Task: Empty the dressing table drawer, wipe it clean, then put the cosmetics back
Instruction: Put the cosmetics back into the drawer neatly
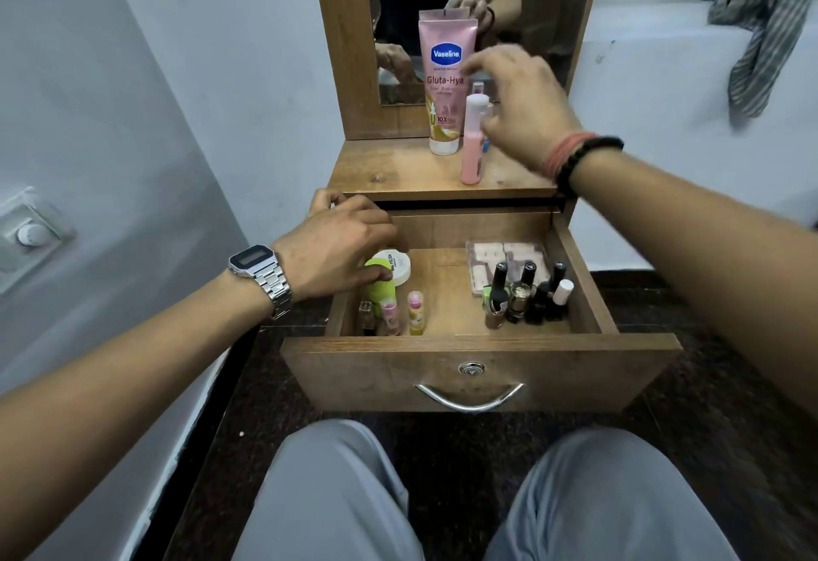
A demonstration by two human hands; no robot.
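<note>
The wooden drawer [480,363] is pulled open in front of my knees. My left hand [336,246] reaches into its left rear corner and grips a green bottle [380,292] beside a white jar [402,267]. Small lip balm tubes [415,312] stand at the front left. Several nail polish bottles [529,299] cluster on the right, with a clear packet of pads [504,257] behind them. On the table top [398,168] stand a pink Vaseline tube [447,82] and a pink bottle with a white cap [472,140]. My right hand [518,104], blurred, hovers beside that bottle with loosely bent fingers.
A mirror [398,7] in a wooden frame rises behind the table top and reflects my hands. A white wall with a switch dial [31,233] is on the left. A checked cloth [770,25] hangs on a ledge at the right. The floor is dark.
</note>
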